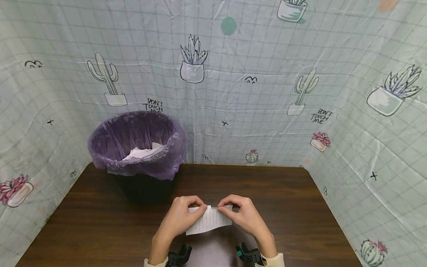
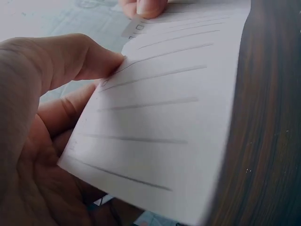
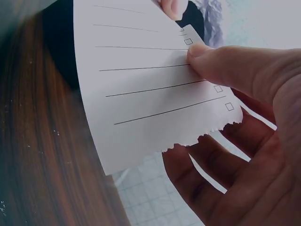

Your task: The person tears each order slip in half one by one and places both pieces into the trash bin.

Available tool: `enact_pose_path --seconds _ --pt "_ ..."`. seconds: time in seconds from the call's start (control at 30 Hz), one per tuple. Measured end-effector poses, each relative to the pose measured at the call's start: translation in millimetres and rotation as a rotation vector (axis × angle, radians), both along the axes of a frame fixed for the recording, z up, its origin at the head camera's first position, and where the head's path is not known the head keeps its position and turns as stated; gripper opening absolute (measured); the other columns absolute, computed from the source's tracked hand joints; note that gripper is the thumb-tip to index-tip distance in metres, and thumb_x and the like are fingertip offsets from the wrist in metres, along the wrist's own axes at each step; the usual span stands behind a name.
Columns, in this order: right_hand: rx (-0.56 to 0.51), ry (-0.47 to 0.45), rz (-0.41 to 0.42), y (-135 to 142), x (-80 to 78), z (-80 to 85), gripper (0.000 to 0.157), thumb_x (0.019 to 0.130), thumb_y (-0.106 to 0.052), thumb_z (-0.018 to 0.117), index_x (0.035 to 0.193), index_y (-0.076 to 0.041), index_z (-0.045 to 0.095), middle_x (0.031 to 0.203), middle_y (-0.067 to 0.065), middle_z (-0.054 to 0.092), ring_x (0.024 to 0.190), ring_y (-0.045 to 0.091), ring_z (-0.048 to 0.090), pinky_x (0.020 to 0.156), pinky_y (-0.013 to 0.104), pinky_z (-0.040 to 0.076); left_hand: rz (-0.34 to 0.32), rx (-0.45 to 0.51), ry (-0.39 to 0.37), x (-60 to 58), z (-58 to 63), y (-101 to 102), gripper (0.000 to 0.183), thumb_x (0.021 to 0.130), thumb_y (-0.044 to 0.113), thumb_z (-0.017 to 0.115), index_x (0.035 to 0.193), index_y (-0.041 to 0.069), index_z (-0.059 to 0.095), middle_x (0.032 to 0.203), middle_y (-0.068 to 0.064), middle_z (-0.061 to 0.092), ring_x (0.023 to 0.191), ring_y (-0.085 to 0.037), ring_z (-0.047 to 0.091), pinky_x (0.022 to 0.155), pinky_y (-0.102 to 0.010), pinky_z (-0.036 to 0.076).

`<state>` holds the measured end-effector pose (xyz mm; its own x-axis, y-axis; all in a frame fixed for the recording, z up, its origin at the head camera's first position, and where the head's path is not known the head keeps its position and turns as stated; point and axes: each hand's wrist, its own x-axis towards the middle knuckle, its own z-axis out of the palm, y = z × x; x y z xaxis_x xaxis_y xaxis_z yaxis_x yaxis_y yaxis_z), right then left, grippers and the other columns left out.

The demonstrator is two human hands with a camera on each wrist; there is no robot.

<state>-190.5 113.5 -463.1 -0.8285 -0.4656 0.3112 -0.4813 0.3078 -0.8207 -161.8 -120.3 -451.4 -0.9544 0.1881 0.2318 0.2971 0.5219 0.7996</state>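
A piece of lined white paper (image 1: 208, 223) hangs above the table between both hands. My left hand (image 1: 182, 217) pinches its upper edge between thumb and fingers, left of the middle. To the right, my right hand (image 1: 246, 218) pinches the same edge, with a small gap between the two thumbs. Printed lines and small check boxes show on the paper (image 2: 150, 122) in the left wrist view. In the right wrist view, one short end of the paper (image 3: 155, 89) is ragged and torn, and the lower right fingers spread behind it.
A black bin (image 1: 141, 187) with a purple plastic liner (image 1: 175, 155) stands at the table's back left. White paper pieces (image 1: 141, 152) lie inside it. The brown wooden table (image 1: 253, 181) is enclosed by a cactus-print curtain (image 1: 227, 100).
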Motion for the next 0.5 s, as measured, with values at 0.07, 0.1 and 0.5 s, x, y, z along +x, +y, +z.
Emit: enact_pose_path --seconds 0.07,0.1,0.5 --pt "0.001 0.022 0.003 -1.7 -1.1 1.4 0.008 0.093 -0.014 0.077 0.095 -0.022 0.077 0.094 0.004 0.076 0.079 0.003 0.062 0.066 0.023 0.052 0.018 0.000 -0.006 -0.5 1.4 -0.4 0.013 0.093 0.015 0.071 0.082 0.019 0.077 0.085 0.008 0.077 0.084 -0.010 0.071 0.078 -0.027 0.056" --pt "-0.001 0.030 0.005 -2.6 -1.6 2.0 0.008 0.093 -0.014 0.077 0.094 -0.022 0.077 0.093 0.005 0.076 0.079 0.003 0.062 0.066 0.023 0.051 0.026 -0.004 -0.008 -0.8 2.1 -0.6 0.013 0.092 0.015 0.071 0.081 0.019 0.077 0.085 0.009 0.076 0.085 -0.010 0.071 0.079 -0.028 0.056" --pt "0.012 0.060 0.037 -3.9 2.4 0.0 0.011 0.091 -0.009 0.078 0.094 -0.020 0.077 0.093 -0.002 0.076 0.087 0.005 0.065 0.074 0.026 0.054 0.039 -0.032 -0.073 2.2 5.2 -0.4 0.015 0.086 0.012 0.067 0.076 0.021 0.074 0.084 0.007 0.075 0.072 -0.004 0.060 0.067 -0.022 0.051"
